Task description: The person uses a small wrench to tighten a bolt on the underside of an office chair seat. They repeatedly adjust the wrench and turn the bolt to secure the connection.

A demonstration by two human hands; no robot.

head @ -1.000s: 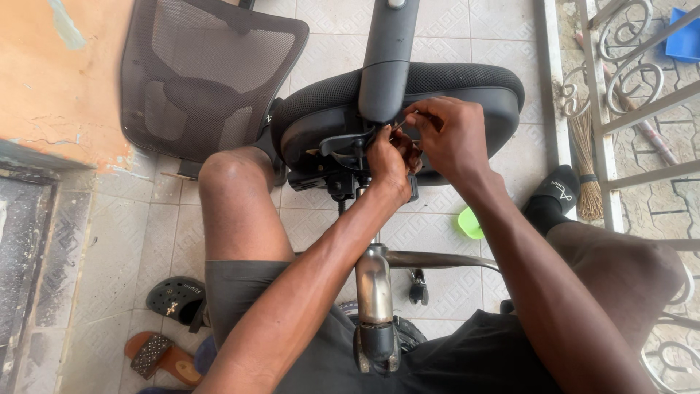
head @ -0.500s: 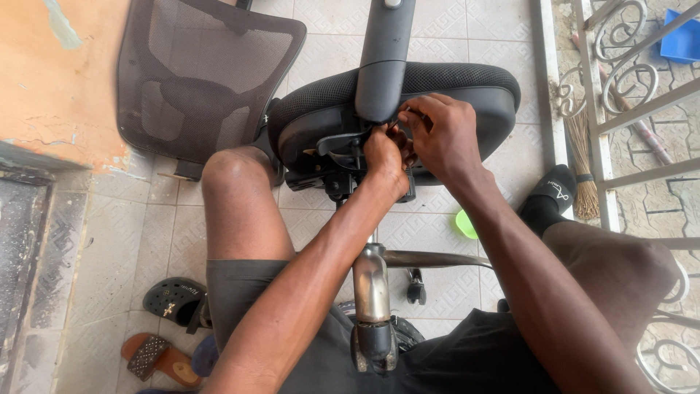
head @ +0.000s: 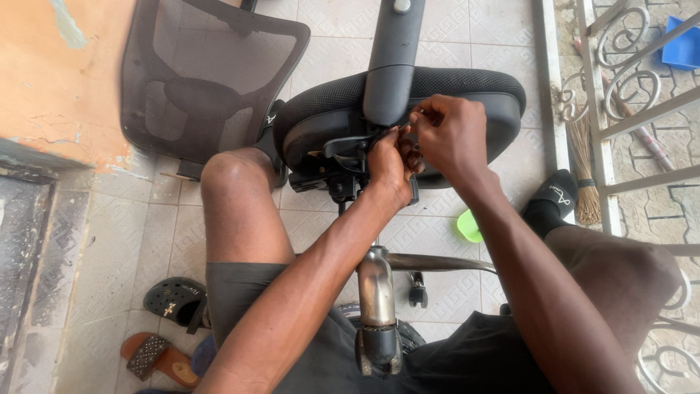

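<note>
My left hand (head: 389,162) and right hand (head: 450,133) pinch something small at the seat mechanism (head: 343,164), at 12 o'clock; the mesh backrest (head: 204,80) is already off.

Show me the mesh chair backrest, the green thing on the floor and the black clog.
mesh chair backrest (head: 208,80), head view, middle of the mesh panel.
green thing (head: 468,226), head view, its visible left part.
black clog (head: 175,300), head view, top of the shoe.

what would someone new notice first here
Both hands meet mid-frame at the black mechanism under an overturned chair seat: the left hand and right hand pinch something small that cannot be made out. A mesh backrest leans at upper left, and a chrome column runs down toward the lap.
</note>
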